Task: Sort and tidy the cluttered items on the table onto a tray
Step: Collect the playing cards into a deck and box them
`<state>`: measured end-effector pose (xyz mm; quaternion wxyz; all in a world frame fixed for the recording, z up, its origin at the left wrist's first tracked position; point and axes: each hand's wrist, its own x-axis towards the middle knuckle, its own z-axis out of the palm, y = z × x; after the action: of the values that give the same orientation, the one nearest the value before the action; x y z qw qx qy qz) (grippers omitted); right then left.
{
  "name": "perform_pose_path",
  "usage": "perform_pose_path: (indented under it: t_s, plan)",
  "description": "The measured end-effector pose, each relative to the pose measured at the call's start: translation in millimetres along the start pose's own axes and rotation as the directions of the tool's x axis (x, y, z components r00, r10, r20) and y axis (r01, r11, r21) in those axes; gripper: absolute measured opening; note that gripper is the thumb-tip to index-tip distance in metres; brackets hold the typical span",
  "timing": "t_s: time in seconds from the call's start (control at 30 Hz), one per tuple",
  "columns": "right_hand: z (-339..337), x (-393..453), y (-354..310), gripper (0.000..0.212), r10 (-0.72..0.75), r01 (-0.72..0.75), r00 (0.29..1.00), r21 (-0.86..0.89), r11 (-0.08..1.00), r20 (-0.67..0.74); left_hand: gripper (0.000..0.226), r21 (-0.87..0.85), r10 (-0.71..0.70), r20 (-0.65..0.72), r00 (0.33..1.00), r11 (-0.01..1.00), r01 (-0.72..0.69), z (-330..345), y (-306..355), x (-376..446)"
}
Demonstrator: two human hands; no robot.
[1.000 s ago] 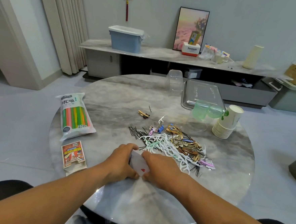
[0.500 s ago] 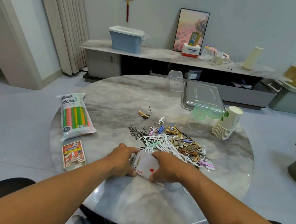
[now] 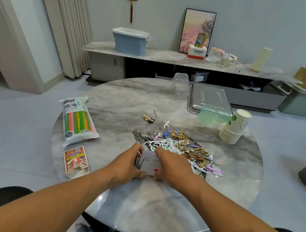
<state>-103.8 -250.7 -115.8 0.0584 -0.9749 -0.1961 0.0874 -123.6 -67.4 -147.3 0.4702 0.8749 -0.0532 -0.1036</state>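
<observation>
Both hands on a deck of playing cards at the near middle of the round marble desk. Left hand grips the deck's left side, fingers curled round its far edge, thumb at the near corner. Right hand grips the right side the same way, fingers curled over the far edge, thumb on the near edge. Top card face up, red mark near its near corner; deck tilted a bit, touching the desk.

Just beyond the hands, a messy pile of hair clips, bobby pins and white floss picks, spreading right. One loose gold clip lies apart further back. Left of the hands, the card box lies flat, flap end toward the person. Behind it a bag of colored straws.

Far right: metal tray, nothing on it that I can make out. Clear plastic box stands just left of the tray. Green plastic cups at the tray's near edge, lying on a clear cup. Stack of paper cups lies tilted just right of them.
</observation>
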Motion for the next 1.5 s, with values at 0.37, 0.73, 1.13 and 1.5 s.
perform_pose_path:
  t_s: [0.37,0.73,1.13,1.5]
  plan:
    - [13.5,-5.0,7.3,0.075,0.214,-0.133,0.973,0.532,0.836,-0.092,0.044,-0.273,-0.062,-0.155,0.986,0.962,0.018,25.7,3.7,-4.5]
    - [41.1,-15.9,-22.2,0.03,0.268,-0.033,0.956,0.86,0.51,-0.122,0.058,-0.286,0.078,-0.176,0.981,0.95,-0.127,41.4,6.5,-5.3]
    - [41.3,-13.8,-25.1,0.063,0.294,-0.021,0.954,0.965,0.262,-0.059,0.02,0.154,0.106,-0.23,0.968,0.985,-0.071,41.7,0.7,-9.1]
    - [12.7,-3.2,-6.8,0.019,0.177,0.142,0.923,0.728,0.671,-0.343,0.062,-0.633,-0.203,-0.093,0.975,0.768,0.1,16.8,34.4,-0.4]
